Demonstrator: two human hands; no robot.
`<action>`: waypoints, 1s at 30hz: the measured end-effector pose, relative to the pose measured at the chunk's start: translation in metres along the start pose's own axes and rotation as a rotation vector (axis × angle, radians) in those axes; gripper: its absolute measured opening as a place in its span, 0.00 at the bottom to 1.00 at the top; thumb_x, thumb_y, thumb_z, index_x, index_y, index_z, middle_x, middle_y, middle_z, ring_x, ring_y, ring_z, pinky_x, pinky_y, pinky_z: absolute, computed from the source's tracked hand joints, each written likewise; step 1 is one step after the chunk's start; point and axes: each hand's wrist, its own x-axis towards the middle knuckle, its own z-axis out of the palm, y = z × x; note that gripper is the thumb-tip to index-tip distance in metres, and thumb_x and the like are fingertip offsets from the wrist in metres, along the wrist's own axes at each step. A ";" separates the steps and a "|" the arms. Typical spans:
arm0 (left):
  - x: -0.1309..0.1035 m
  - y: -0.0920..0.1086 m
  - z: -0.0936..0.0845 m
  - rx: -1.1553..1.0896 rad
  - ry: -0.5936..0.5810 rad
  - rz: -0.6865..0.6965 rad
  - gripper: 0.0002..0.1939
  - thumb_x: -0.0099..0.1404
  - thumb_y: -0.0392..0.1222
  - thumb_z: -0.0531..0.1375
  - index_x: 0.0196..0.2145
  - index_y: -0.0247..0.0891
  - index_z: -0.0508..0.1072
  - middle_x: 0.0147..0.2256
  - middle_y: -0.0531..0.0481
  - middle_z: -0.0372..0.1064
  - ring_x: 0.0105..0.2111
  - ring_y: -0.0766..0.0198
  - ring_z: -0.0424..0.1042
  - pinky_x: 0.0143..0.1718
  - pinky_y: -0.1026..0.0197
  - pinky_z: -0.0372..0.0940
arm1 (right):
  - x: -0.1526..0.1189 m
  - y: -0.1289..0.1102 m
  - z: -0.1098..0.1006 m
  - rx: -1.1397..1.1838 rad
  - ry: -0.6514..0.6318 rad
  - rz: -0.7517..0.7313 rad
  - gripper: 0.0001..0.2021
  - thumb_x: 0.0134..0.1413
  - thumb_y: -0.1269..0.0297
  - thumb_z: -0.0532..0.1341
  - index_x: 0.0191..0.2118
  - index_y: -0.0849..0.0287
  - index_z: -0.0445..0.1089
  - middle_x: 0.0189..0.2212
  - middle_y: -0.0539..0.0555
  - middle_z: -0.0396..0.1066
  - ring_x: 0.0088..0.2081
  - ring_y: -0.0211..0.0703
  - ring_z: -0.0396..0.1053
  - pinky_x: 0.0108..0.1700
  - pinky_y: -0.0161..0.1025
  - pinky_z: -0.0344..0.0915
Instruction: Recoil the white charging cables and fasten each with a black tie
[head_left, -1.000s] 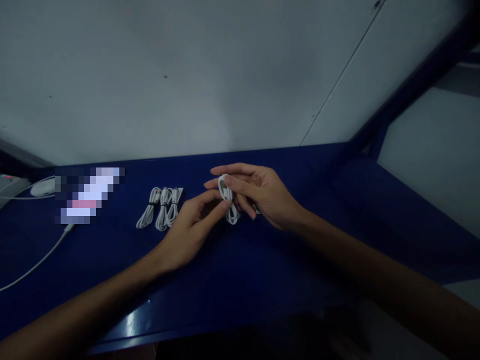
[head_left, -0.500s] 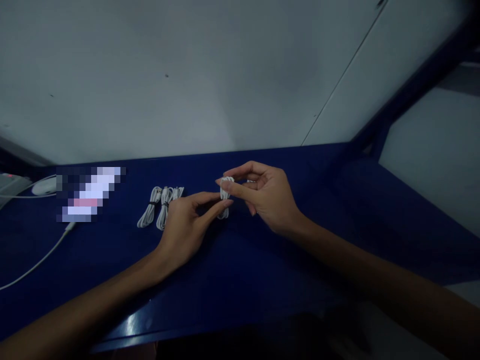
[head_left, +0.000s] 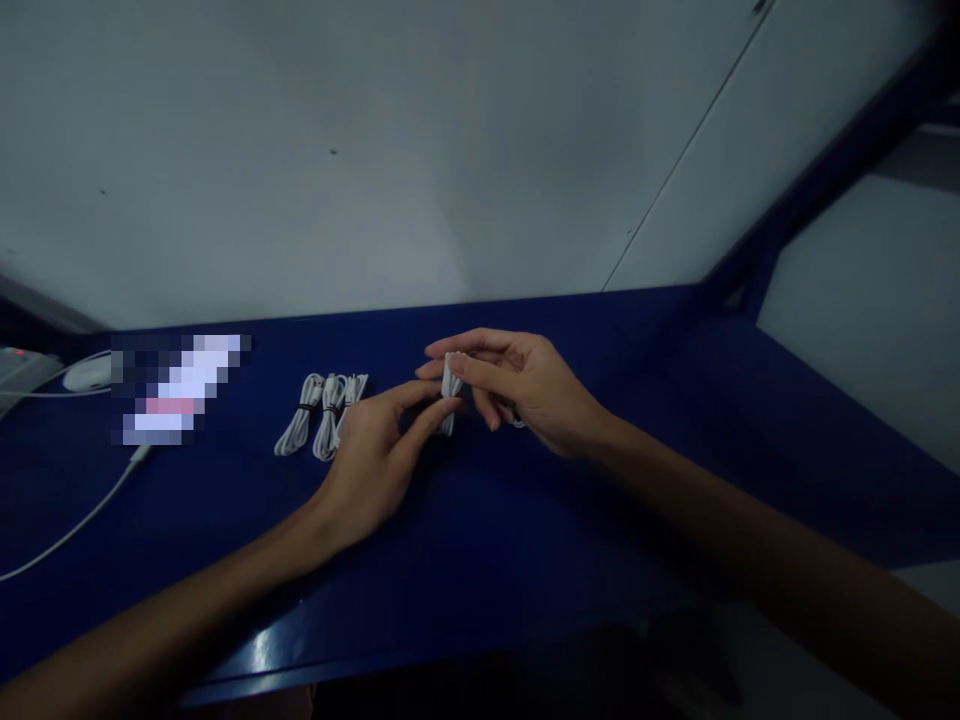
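Observation:
A folded white cable bundle point(head_left: 448, 385) stands upright between my two hands, over the blue table. My left hand point(head_left: 375, 440) pinches its lower part between thumb and fingers. At the bundle's top, my right hand point(head_left: 525, 380) grips it with the thumb and fingers. Left of my left hand lie tied white cable bundles point(head_left: 298, 418), side by side with dark ties; the rightmost is partly covered by that hand. A bit of another white cable point(head_left: 517, 420) shows under my right hand.
On the left of the blue table point(head_left: 450, 600) lies a lit, pixelated device point(head_left: 184, 390) with a white cable plugged into its near end. Beside it is a white rounded object point(head_left: 88, 373). A pale wall panel rises behind.
The held bundle has turned slightly and looks narrower. My right hand's fingers have shifted a little left over its top, and more of the cable beneath that hand shows.

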 end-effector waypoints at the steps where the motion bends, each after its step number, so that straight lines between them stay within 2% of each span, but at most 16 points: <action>1: 0.001 0.000 0.001 -0.036 -0.017 0.002 0.17 0.82 0.51 0.59 0.50 0.41 0.86 0.43 0.48 0.84 0.40 0.56 0.78 0.46 0.55 0.68 | 0.000 0.000 -0.001 0.005 -0.030 0.005 0.16 0.67 0.52 0.72 0.54 0.55 0.82 0.52 0.56 0.84 0.21 0.28 0.68 0.23 0.32 0.65; 4: 0.002 0.001 0.002 -0.128 -0.059 0.007 0.17 0.82 0.49 0.58 0.50 0.40 0.85 0.45 0.46 0.83 0.45 0.55 0.79 0.51 0.55 0.68 | 0.001 -0.002 -0.004 0.001 -0.064 0.003 0.17 0.66 0.53 0.73 0.54 0.54 0.83 0.53 0.57 0.84 0.23 0.29 0.69 0.25 0.33 0.67; 9: 0.002 0.003 0.002 -0.115 -0.074 -0.012 0.15 0.82 0.49 0.60 0.52 0.42 0.85 0.42 0.49 0.82 0.42 0.57 0.77 0.47 0.56 0.68 | 0.000 -0.003 -0.001 -0.006 -0.001 -0.035 0.14 0.64 0.56 0.75 0.51 0.55 0.85 0.49 0.56 0.85 0.24 0.31 0.70 0.30 0.35 0.73; 14: -0.001 0.003 0.001 -0.059 -0.024 -0.052 0.16 0.79 0.55 0.63 0.51 0.44 0.86 0.43 0.50 0.84 0.39 0.56 0.78 0.44 0.55 0.67 | -0.002 0.000 0.003 -0.024 0.080 -0.029 0.15 0.60 0.55 0.77 0.49 0.55 0.85 0.44 0.57 0.86 0.26 0.34 0.73 0.23 0.33 0.67; 19: -0.003 0.003 0.002 -0.047 0.012 -0.021 0.14 0.78 0.53 0.65 0.50 0.46 0.87 0.42 0.51 0.85 0.41 0.55 0.80 0.45 0.55 0.69 | -0.004 0.001 0.006 0.005 0.107 -0.047 0.14 0.58 0.57 0.79 0.47 0.56 0.86 0.40 0.56 0.85 0.27 0.35 0.74 0.23 0.33 0.67; 22: -0.004 0.002 0.003 -0.046 0.029 -0.016 0.13 0.78 0.52 0.65 0.52 0.47 0.86 0.43 0.52 0.85 0.42 0.56 0.81 0.49 0.55 0.70 | -0.003 0.001 0.008 0.011 0.122 -0.040 0.13 0.57 0.57 0.79 0.45 0.56 0.85 0.37 0.55 0.84 0.27 0.36 0.74 0.22 0.32 0.65; 26: -0.004 0.000 0.004 -0.091 0.016 -0.043 0.14 0.79 0.52 0.64 0.53 0.46 0.86 0.49 0.50 0.85 0.50 0.54 0.81 0.55 0.53 0.69 | -0.002 0.002 0.009 -0.006 0.143 -0.024 0.14 0.56 0.56 0.79 0.43 0.58 0.84 0.32 0.53 0.81 0.28 0.37 0.74 0.22 0.32 0.64; 30: -0.003 -0.002 0.004 -0.095 0.033 -0.058 0.13 0.78 0.52 0.65 0.51 0.46 0.86 0.48 0.51 0.85 0.49 0.54 0.82 0.53 0.53 0.69 | -0.002 0.005 0.010 0.019 0.155 -0.034 0.12 0.56 0.59 0.80 0.41 0.59 0.82 0.33 0.53 0.81 0.27 0.36 0.74 0.23 0.32 0.65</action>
